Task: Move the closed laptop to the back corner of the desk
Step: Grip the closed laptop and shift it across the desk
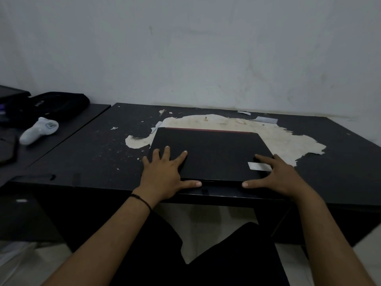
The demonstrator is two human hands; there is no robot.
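Observation:
A closed black laptop (212, 153) with a red strip along its far edge lies flat near the front edge of the dark desk (88, 153). My left hand (165, 174) rests on its near left corner, fingers spread over the lid and thumb along the front edge. My right hand (276, 174) holds the near right corner the same way, fingers on the lid beside a pale sticker (258, 166), thumb at the front edge.
A large pale patch of peeled surface (288, 139) spreads behind and right of the laptop. The white wall (206, 58) bounds the desk's back. On an adjoining desk at left lie a white handheld device (39, 131) and a black bag (51, 106).

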